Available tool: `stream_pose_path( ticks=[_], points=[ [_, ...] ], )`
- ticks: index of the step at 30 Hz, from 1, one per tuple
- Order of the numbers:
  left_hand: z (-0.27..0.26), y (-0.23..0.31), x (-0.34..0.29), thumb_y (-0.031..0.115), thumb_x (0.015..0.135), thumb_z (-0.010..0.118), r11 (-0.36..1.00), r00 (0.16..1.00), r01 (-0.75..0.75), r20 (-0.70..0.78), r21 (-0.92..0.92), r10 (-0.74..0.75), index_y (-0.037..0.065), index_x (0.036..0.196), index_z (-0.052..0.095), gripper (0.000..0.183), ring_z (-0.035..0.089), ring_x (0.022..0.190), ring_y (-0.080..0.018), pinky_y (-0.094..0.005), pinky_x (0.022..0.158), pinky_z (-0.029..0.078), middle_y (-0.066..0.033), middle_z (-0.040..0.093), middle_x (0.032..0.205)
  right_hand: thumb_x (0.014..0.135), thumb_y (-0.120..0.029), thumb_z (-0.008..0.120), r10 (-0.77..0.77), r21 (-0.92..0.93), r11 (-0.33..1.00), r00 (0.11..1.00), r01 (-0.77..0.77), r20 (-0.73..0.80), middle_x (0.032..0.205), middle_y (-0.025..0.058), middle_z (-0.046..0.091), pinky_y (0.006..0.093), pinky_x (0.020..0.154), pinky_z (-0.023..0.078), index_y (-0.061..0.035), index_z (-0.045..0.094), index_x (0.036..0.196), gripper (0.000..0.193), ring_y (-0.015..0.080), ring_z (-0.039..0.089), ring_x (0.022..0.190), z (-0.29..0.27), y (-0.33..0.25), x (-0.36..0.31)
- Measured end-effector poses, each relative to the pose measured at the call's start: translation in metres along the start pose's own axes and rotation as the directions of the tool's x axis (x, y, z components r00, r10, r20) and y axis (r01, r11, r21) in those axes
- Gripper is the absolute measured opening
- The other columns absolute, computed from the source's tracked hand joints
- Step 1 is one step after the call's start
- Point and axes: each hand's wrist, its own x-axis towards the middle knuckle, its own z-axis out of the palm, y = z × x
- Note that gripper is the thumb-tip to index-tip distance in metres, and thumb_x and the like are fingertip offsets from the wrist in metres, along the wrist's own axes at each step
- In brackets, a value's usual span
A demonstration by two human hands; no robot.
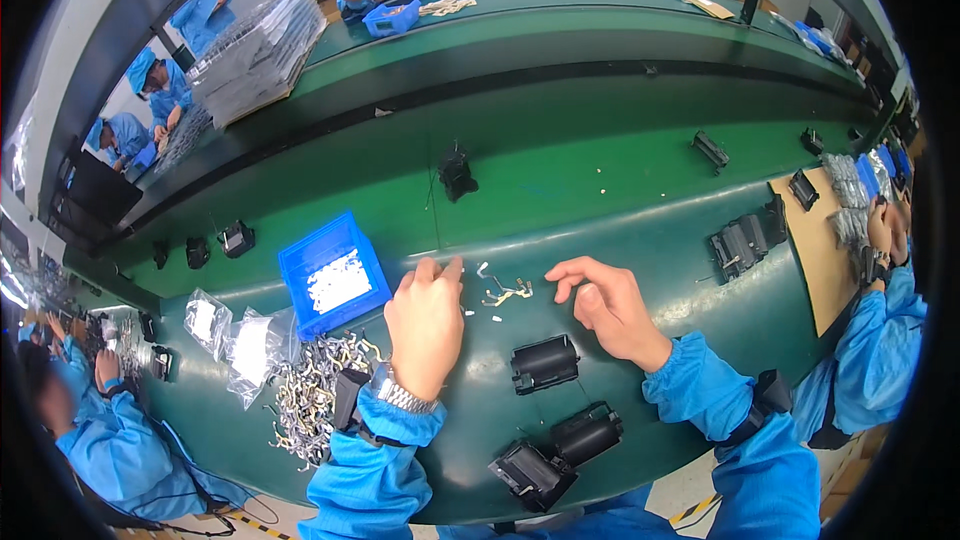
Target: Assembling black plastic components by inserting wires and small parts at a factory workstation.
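My left hand (425, 320) is over the table, back up, with its fingers bent down and close together beside a few tiny white pieces (497, 319). Whatever its fingertips pinch, if anything, is hidden beneath them. To the right, my right hand (615, 312) hovers with thumb and index finger apart and nothing visible between them. Between the two hands lie a few small bent metal clips (510, 292) and a whitish bit (482, 268). Left of my left wrist spreads a pile of similar clips (312, 395). Behind it a blue bin (287, 265) holds small white parts (338, 283).
Black plastic housings (545, 364) lie in front of me, with another black assembly (740, 245) at right. Clear plastic bags (250, 350) sit by the bin. A green conveyor belt (560, 160) carries black units (456, 173). Co-workers in blue sit at left, right (880, 340) and across.
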Motion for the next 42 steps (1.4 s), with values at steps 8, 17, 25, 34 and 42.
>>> stream_pose_path(
  ticks=[8,17,25,34,42],
  points=[
    [-0.006,0.000,0.006,0.002,0.092,0.077,0.978,0.996,0.062,-0.048,-0.199,-0.073,0.001,0.100,0.075,0.008,0.069,0.081,-0.0221,-0.0368,0.072,0.053,-0.0108,0.070,0.094,0.110,-0.063,0.052,-0.070,0.010,0.998,0.997,0.070,0.030,0.093,0.0057,0.072,0.0256,0.058,0.046,0.0001,0.070,0.129,0.068,0.0077,0.055,0.062,-0.004,0.005,-0.003],
    [-0.004,0.027,-0.038,0.000,0.101,0.073,0.288,0.927,0.354,0.293,-0.890,-0.233,-0.002,0.115,0.069,0.015,0.073,0.083,-0.0125,-0.0262,0.074,0.060,-0.0067,0.075,0.096,0.102,-0.022,0.075,-0.018,-0.091,0.995,0.986,0.033,0.167,0.094,0.0056,0.075,0.0287,0.064,0.050,-0.0049,0.074,0.124,0.028,0.0104,0.061,0.070,-0.006,-0.012,-0.005],
    [-0.004,0.042,-0.052,-0.003,0.101,0.072,0.176,0.932,0.329,0.289,-0.928,-0.220,-0.005,0.109,0.064,0.011,0.077,0.088,-0.0175,-0.0301,0.079,0.064,-0.0105,0.075,0.096,0.091,-0.027,0.088,0.063,0.024,0.998,0.998,-0.063,-0.007,0.094,0.0018,0.072,0.0290,0.063,0.047,-0.0091,0.066,0.121,0.041,0.0119,0.058,0.073,0.006,-0.022,-0.012],
    [-0.002,0.049,-0.059,-0.007,0.097,0.076,0.259,0.966,0.254,0.229,-0.932,-0.121,-0.005,0.110,0.066,0.016,0.075,0.096,-0.0171,-0.0318,0.088,0.061,-0.0128,0.077,0.100,0.095,-0.014,0.083,-0.103,-0.110,0.986,0.979,0.123,0.175,0.096,0.0088,0.072,0.0313,0.065,0.058,-0.0001,0.075,0.102,0.018,0.0199,0.074,0.082,0.009,-0.031,-0.020],
    [-0.003,0.052,-0.060,-0.005,0.090,0.084,0.468,0.985,0.170,0.148,-0.867,-0.085,-0.004,0.106,0.077,0.018,0.076,0.094,-0.0190,-0.0319,0.087,0.060,-0.0127,0.080,0.101,0.095,-0.009,0.081,-0.147,-0.113,0.981,0.983,0.160,0.111,0.099,0.0086,0.073,0.0311,0.064,0.059,-0.0017,0.075,0.102,0.012,0.0195,0.073,0.081,0.008,-0.033,-0.024]
  ],
)
